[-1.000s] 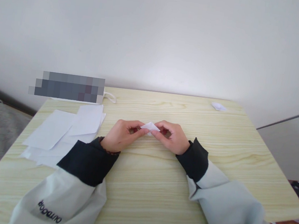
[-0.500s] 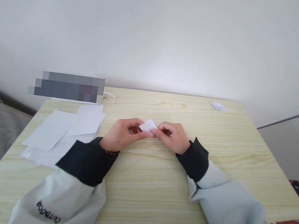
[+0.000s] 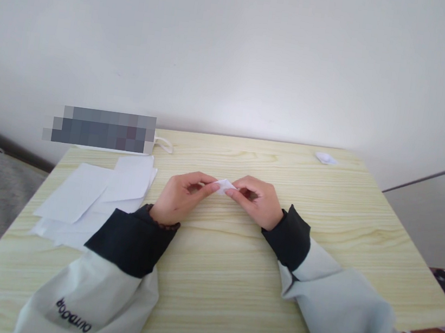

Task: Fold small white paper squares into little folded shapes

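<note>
Between the two hands, just above the pale wooden table [image 3: 208,274], a small folded piece of white paper [image 3: 225,185] is pinched from both sides. The left hand [image 3: 179,199] is curled, with its thumb and forefinger closed on the paper's left end; the right hand [image 3: 259,201] is curled the same way, with its fingertips [image 3: 230,191] closed on the right end. The fingertips of the two hands nearly meet over the paper, so little of it shows. Both wrists sit low, near the tabletop, in dark cuffs under pale grey sleeves [image 3: 109,282].

To the outer side of the left hand, near its wrist, lies a loose pile of white paper sheets [image 3: 91,198], overlapping one another on the table. Beyond that pile, further from the left hand at the table's back edge, sits a blurred-out object [image 3: 100,128] with a white loop [image 3: 163,144] beside it. Well beyond the right hand, at the far corner of the table, lies a small crumpled white scrap [image 3: 325,158].
</note>
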A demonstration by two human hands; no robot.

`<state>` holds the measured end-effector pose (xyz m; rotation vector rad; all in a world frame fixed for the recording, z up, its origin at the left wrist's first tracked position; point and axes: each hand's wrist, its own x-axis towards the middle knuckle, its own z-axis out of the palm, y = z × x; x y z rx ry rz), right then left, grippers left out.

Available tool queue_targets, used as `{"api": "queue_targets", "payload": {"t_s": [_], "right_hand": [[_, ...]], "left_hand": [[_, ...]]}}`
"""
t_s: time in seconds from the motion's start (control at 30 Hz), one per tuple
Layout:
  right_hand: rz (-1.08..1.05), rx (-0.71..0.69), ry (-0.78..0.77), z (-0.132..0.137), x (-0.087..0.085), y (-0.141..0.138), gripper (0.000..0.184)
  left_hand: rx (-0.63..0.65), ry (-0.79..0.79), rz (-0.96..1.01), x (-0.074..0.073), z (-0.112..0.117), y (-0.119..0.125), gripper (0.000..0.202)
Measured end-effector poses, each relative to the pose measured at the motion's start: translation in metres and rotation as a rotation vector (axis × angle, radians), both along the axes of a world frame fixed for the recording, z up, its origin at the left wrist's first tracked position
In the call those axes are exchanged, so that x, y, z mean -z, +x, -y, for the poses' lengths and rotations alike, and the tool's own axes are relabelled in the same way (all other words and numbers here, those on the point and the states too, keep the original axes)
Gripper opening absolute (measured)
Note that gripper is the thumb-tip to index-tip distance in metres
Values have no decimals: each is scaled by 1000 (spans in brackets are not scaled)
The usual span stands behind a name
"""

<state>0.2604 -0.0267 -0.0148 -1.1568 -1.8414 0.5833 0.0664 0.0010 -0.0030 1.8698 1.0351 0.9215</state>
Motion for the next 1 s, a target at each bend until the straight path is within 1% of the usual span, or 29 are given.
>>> {"api": "queue_targets", "payload": {"t_s": [0.13, 0.2, 0.3, 0.37, 0.47, 0.57, 0.8, 1.0], "right_hand": [[37, 15, 95, -1, -1, 0, 8], [72, 15, 140, -1, 0, 1, 7], [120, -9, 197, -3, 4, 2, 11], [161, -27, 192, -4, 7, 3, 12], [232, -25, 157, -5, 11, 3, 9], [259, -14, 122, -5, 11, 3, 11], [257, 10, 19, -4, 4, 1, 18], [306, 46, 37, -5, 4, 0, 17]], "left_hand": [[-12, 192, -29, 1, -2, -2, 15], [9, 268, -63, 2, -2, -4, 13], [62, 390, -157, 7, -4, -7, 13], [80, 475, -235, 11, -6, -9, 14], [93, 547, -359, 13, -8, -10, 14], [64, 573, -413, 14, -9, -10, 18], [52, 530, -446, 17, -10, -10, 23], [77, 496, -475, 16, -10, -10, 23]]}}
